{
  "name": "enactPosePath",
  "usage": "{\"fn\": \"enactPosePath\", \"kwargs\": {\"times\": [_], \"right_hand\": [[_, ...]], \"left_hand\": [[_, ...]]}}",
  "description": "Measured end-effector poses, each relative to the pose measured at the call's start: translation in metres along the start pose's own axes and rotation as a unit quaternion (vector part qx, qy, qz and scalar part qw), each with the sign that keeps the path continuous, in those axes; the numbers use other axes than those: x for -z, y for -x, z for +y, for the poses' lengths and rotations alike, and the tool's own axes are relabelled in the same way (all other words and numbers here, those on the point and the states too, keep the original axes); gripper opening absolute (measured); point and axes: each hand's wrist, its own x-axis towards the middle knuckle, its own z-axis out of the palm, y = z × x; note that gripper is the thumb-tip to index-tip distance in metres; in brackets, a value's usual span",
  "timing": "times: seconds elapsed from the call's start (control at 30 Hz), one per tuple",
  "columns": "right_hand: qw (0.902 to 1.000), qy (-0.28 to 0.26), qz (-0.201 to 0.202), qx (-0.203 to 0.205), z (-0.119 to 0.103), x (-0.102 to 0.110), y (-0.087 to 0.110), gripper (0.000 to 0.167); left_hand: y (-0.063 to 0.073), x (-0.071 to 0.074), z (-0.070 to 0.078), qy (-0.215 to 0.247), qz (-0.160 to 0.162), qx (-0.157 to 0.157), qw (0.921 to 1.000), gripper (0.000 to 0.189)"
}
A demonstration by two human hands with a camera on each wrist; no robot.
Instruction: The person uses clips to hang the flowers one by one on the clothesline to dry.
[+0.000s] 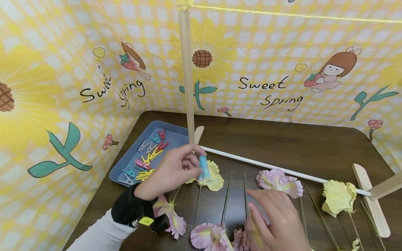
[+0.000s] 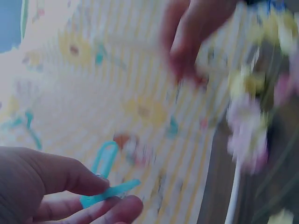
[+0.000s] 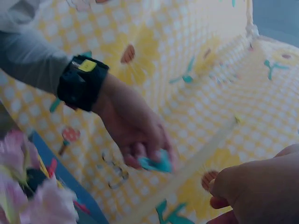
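Note:
My left hand (image 1: 171, 170) pinches a light-blue clothespin (image 1: 204, 168) between thumb and fingers, above a yellow flower (image 1: 215, 177) on the table. Seen close in the left wrist view, the clothespin (image 2: 122, 188) has a looped arm and a straight arm that stand apart. My right hand (image 1: 279, 219) hovers over the flower stems with its fingers loosely bent, and I see nothing in its grasp. Below it lies a pink flower (image 1: 255, 234), partly covered by the hand. Another pink flower (image 1: 277, 181) is just beyond its fingers.
A blue tray (image 1: 117, 167) with several coloured clothespins stands at the left. Behind the flowers, a white rod (image 1: 248, 160) runs low between a wooden post (image 1: 187, 76) and a wooden foot (image 1: 372, 202). A yellow string (image 1: 282, 14) stretches overhead. Patterned cloth hangs behind.

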Motion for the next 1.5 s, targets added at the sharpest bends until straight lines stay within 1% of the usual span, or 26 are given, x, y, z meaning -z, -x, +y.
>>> {"fn": "enactPosePath", "kwargs": {"times": [0.07,0.17,0.23,0.3,0.4,0.53,0.6,0.67,0.73,0.8,0.87,0.9,0.93,0.97,1.0,1.03,1.07,1.13,1.17,1.2,1.23,1.33,1.37,1.43,1.47,1.5], "right_hand": [[0.9998,-0.014,0.000,0.015,-0.010,-0.007,-0.009,0.042],[0.9990,-0.031,0.003,0.033,-0.021,-0.016,-0.018,0.050],[0.9978,-0.042,0.010,0.050,-0.027,-0.020,-0.022,0.052],[0.9952,-0.059,0.025,0.073,-0.031,-0.023,-0.025,0.048],[0.9901,-0.074,0.049,0.108,-0.036,-0.026,-0.029,0.038],[0.9862,-0.071,0.070,0.132,-0.040,-0.027,-0.032,0.032],[0.9855,-0.071,0.077,0.134,-0.041,-0.027,-0.033,0.031],[0.9859,-0.072,0.083,0.126,-0.043,-0.028,-0.033,0.032],[0.9861,-0.074,0.094,0.116,-0.043,-0.028,-0.033,0.032],[0.9857,-0.073,0.113,0.101,-0.040,-0.027,-0.033,0.034],[0.9857,-0.063,0.133,0.082,-0.035,-0.022,-0.034,0.037],[0.9859,-0.057,0.141,0.070,-0.031,-0.019,-0.034,0.039],[0.9857,-0.050,0.151,0.056,-0.028,-0.016,-0.034,0.041],[0.9854,-0.046,0.159,0.042,-0.025,-0.012,-0.034,0.043],[0.9855,-0.042,0.162,0.027,-0.022,-0.008,-0.033,0.044],[0.9855,-0.036,0.166,0.014,-0.020,-0.004,-0.032,0.046],[0.9848,-0.034,0.170,0.004,-0.018,-0.001,-0.031,0.047],[0.9846,-0.028,0.173,-0.010,-0.015,0.005,-0.028,0.048],[0.9848,-0.028,0.171,-0.014,-0.015,0.006,-0.026,0.048],[0.9849,-0.028,0.170,-0.017,-0.014,0.008,-0.025,0.049],[0.9848,-0.031,0.170,-0.017,-0.014,0.008,-0.024,0.049],[0.9847,-0.037,0.169,-0.016,-0.015,0.009,-0.023,0.049],[0.9848,-0.039,0.169,-0.016,-0.016,0.009,-0.023,0.048],[0.9849,-0.039,0.168,-0.015,-0.016,0.010,-0.023,0.048],[0.9851,-0.037,0.167,-0.016,-0.016,0.011,-0.023,0.048],[0.9852,-0.035,0.167,-0.017,-0.016,0.012,-0.023,0.048]], "left_hand": [[0.006,-0.012,0.010,0.031,-0.018,0.001,0.9994,0.033],[0.014,-0.029,0.022,0.084,-0.038,0.021,0.9955,0.032],[0.020,-0.039,0.026,0.115,-0.041,0.036,0.9919,0.030],[0.025,-0.046,0.029,0.142,-0.037,0.055,0.9876,0.029],[0.030,-0.052,0.031,0.167,-0.028,0.084,0.9820,0.028],[0.033,-0.052,0.031,0.186,-0.021,0.112,0.9759,0.027],[0.034,-0.052,0.030,0.193,-0.023,0.115,0.9742,0.027],[0.035,-0.052,0.029,0.191,-0.029,0.108,0.9751,0.027],[0.036,-0.050,0.030,0.179,-0.037,0.097,0.9783,0.029],[0.034,-0.042,0.030,0.141,-0.038,0.089,0.9853,0.032],[0.026,-0.029,0.027,0.070,-0.033,0.081,0.9937,0.032],[0.020,-0.020,0.024,0.022,-0.029,0.081,0.9961,0.029],[0.014,-0.011,0.018,-0.028,-0.026,0.086,0.9956,0.025],[0.007,-0.003,0.011,-0.077,-0.030,0.097,0.9918,0.020],[0.002,0.005,0.001,-0.123,-0.041,0.111,0.9854,0.017],[-0.005,0.010,-0.009,-0.162,-0.059,0.129,0.9766,0.017],[-0.011,0.014,-0.019,-0.192,-0.081,0.151,0.9664,0.020],[-0.017,0.016,-0.037,-0.231,-0.135,0.195,0.9435,0.026],[-0.018,0.015,-0.045,-0.248,-0.160,0.212,0.9316,0.029],[-0.019,0.013,-0.052,-0.262,-0.179,0.226,0.9211,0.030],[-0.020,0.011,-0.057,-0.272,-0.188,0.236,0.9137,0.030],[-0.019,0.004,-0.069,-0.309,-0.195,0.248,0.8972,0.029],[-0.018,0.003,-0.072,-0.316,-0.194,0.253,0.8936,0.029],[-0.017,-0.001,-0.078,-0.321,-0.188,0.261,0.8906,0.027],[-0.015,-0.002,-0.080,-0.322,-0.187,0.263,0.8900,0.026],[-0.014,-0.003,-0.081,-0.319,-0.184,0.265,0.8912,0.025]]}}
